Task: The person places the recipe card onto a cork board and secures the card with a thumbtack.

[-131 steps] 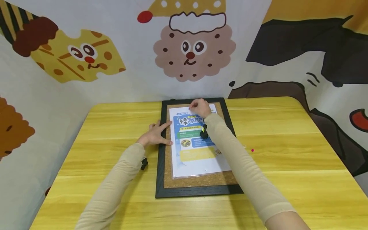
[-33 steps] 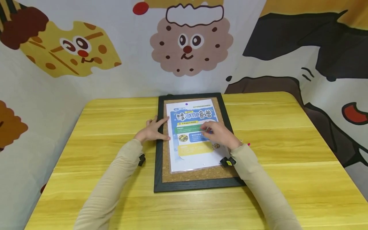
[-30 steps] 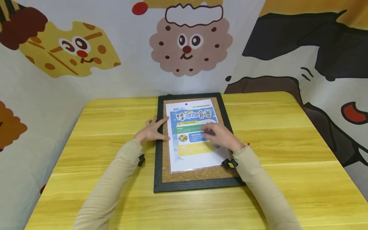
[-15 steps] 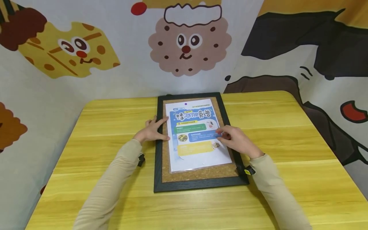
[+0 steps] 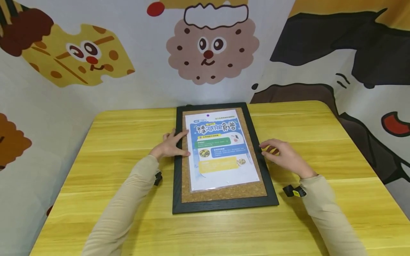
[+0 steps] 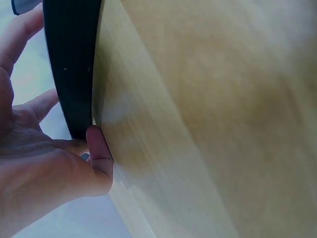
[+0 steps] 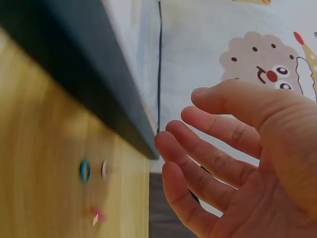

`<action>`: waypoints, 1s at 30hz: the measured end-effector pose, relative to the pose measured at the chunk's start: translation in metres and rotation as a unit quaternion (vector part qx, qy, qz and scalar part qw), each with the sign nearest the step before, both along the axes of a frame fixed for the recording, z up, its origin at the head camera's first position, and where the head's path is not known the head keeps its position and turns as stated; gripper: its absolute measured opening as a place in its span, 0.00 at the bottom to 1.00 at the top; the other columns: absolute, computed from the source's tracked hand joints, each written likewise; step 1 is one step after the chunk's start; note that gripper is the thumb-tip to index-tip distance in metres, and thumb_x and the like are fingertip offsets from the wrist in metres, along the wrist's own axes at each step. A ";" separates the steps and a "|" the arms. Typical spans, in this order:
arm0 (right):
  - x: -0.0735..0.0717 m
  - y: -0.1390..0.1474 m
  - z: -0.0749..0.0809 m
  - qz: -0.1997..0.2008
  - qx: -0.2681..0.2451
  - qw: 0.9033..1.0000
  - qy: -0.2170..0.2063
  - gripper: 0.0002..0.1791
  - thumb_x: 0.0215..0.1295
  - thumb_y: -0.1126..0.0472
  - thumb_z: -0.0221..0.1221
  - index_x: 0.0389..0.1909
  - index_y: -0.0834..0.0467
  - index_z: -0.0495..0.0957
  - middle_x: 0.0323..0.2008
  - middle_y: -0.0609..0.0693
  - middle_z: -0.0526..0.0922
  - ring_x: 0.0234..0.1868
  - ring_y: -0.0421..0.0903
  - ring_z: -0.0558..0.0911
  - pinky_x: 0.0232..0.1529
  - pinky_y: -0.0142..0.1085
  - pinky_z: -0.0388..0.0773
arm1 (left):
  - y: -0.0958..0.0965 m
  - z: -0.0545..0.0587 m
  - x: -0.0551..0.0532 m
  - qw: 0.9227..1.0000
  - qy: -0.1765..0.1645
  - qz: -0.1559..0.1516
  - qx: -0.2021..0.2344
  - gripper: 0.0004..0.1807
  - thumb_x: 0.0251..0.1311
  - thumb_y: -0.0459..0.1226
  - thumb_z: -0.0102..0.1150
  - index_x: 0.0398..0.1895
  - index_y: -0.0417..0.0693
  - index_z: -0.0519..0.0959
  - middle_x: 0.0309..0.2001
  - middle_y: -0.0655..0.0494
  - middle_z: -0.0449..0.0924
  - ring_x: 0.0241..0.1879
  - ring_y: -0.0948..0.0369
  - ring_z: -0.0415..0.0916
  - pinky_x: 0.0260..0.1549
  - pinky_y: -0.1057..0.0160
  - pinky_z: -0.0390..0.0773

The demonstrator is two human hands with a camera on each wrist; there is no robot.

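A corkboard [image 5: 221,195] in a black frame [image 5: 224,206] lies on the table. On its cork lies a printed poster [image 5: 209,181] in a clear sleeve. A purple pushpin [image 5: 208,115] shows at the poster's top edge. My left hand [image 5: 168,146] rests over the frame's left side with thumb and forefinger spread at the poster's left edge. My right hand [image 5: 286,156] hovers beside the frame's right side. In the right wrist view its fingers [image 7: 218,168] are loosely bent, with nothing visible between them.
In the right wrist view, a pink pin [image 7: 98,214], a teal ring-shaped piece [image 7: 84,171] and a pale one [image 7: 104,169] lie on the wooden table [image 5: 112,149]. A cartoon-printed cloth [image 5: 153,92] hangs behind the table.
My right hand has moved from the poster's top, down across its middle, then right past the frame. The purple pushpin at the top has come into view. My left hand has stayed put.
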State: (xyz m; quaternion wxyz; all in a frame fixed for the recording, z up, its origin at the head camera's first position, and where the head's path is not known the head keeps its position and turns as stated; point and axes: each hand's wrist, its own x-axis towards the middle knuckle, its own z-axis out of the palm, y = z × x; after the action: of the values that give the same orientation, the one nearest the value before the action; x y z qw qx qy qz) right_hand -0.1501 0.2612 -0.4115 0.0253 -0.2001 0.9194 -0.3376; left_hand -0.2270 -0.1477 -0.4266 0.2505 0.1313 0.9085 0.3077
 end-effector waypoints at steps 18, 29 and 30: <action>0.010 0.048 -0.016 -0.019 0.043 0.999 0.014 0.13 0.59 0.73 0.62 0.46 0.67 0.80 0.40 0.57 0.83 0.37 0.50 0.81 0.35 0.39 0.79 | 0.000 -0.001 0.002 1.000 0.003 -0.001 -0.006 0.54 0.53 0.50 0.68 0.78 0.56 0.46 0.74 0.35 0.23 0.70 0.37 0.25 0.59 0.28 0.48; 0.013 0.047 -0.027 -0.029 0.038 0.999 -0.004 0.14 0.57 0.74 0.64 0.46 0.67 0.80 0.37 0.54 0.82 0.36 0.48 0.80 0.35 0.36 0.78 | 0.001 0.000 0.002 1.000 0.011 -0.008 -0.014 0.54 0.54 0.50 0.67 0.78 0.56 0.45 0.74 0.35 0.23 0.70 0.35 0.25 0.58 0.28 0.48; 0.013 0.047 -0.028 -0.031 0.038 0.999 -0.004 0.14 0.57 0.75 0.64 0.45 0.67 0.80 0.36 0.54 0.82 0.36 0.48 0.79 0.36 0.36 0.78 | 0.001 0.000 0.002 1.000 0.012 -0.009 -0.016 0.54 0.54 0.51 0.67 0.78 0.56 0.45 0.74 0.35 0.23 0.70 0.35 0.25 0.58 0.28 0.48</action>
State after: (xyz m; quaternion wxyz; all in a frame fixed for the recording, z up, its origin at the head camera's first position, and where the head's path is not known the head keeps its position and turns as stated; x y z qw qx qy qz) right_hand -0.1376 0.3079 -0.4392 0.0264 -0.1689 0.9373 -0.3036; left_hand -0.2247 -0.1468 -0.4261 0.2447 0.1392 0.9148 0.2897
